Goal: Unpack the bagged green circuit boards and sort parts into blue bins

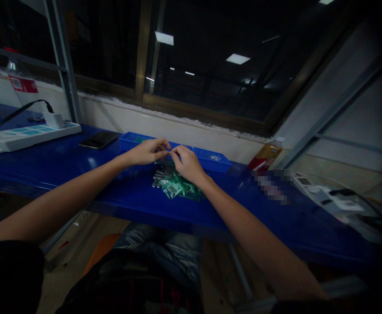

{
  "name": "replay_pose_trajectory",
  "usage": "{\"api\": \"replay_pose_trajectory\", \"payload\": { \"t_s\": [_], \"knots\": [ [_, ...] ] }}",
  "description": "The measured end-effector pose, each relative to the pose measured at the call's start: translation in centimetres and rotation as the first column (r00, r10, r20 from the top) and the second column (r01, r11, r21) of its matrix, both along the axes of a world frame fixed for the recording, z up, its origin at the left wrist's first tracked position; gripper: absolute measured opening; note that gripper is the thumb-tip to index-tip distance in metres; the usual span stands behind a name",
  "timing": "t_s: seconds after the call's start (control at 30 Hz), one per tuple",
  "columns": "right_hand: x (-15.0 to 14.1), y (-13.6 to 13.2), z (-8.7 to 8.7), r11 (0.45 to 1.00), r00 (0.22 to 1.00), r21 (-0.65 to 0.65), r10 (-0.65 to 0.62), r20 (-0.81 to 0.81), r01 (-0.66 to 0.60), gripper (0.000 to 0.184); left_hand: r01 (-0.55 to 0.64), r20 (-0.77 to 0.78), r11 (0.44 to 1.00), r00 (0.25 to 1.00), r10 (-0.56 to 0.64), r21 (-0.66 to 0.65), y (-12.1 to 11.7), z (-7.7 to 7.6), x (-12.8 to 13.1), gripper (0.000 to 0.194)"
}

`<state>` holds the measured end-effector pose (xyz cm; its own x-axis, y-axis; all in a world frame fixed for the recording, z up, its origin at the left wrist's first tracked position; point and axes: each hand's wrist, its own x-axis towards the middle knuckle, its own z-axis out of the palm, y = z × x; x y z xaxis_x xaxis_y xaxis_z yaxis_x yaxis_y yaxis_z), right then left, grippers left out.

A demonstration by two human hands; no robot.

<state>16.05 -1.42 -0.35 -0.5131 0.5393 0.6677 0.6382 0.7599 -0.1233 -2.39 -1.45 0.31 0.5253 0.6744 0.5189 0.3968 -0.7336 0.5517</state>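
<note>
Where the view ends: a wide, dark window point(207, 91) in a brownish frame, showing bright rectangular lights point(238, 59) (whether reflected or beyond the glass, I cannot tell).
Table point(122, 198): long, glossy and deep blue, crossing the view below the window.
White power strip point(30, 136): at the far left of the table, with a white adapter point(54, 120) plugged in.
White electrical fittings point(328, 198): at the right of the table, with dark cables, too dim to make out fully.
Blue trays point(221, 166): in a row along the back of the table (part of the row is hidden, so their number is unclear), small pale pieces point(214, 157) lying in the right end.
Bottle point(22, 83): clear, with a red cap and red label, behind the power strip.
Carton point(266, 155): red and yellow, near the right end of the trays.
Left hand point(149, 151): in front of the trays, thumb and forefinger close together.
Right hand point(187, 163): fingertips bunched beside the left hand's; whether either pinches something tiny, I cannot tell.
Pile of green pieces point(177, 186): on the table, just below the hands, shiny and jumbled.
Phone point(98, 140): dark, lying flat left of the trays.
Metal cylinders point(157, 178): small and silvery, at the pile's left edge.
</note>
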Motion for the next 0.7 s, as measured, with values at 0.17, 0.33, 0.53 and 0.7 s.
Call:
{"api": "replay_pose_trajectory", "payload": {
  "t_s": [0.17,0.33,0.53,0.7],
  "knots": [
    [0.0,-0.1,0.1,1.000,0.999,-0.014,-0.026,-0.028,0.025,0.029,-0.089,-0.057,0.986,0.994,0.098,0.139,-0.6,0.4,0.2,0.023],
    [0.1,-0.2,-0.1,0.999,0.997,-0.017,0.028,-0.077,-0.030,0.022,-0.183,-0.119,0.969,0.972,0.204,0.166,-0.7,0.7,0.2,0.029],
    [0.0,-0.4,0.1,0.999,0.998,0.018,0.041,-0.046,-0.040,0.016,-0.210,-0.226,0.978,0.953,0.204,-0.007,-0.5,1.1,-0.1,0.044],
    [1.5,1.7,0.0,0.996,0.992,0.017,-0.089,-0.094,0.091,0.022,-0.276,-0.541,0.961,0.813,0.214,-0.034,0.1,1.3,-1.6,0.033]
  ]
}}
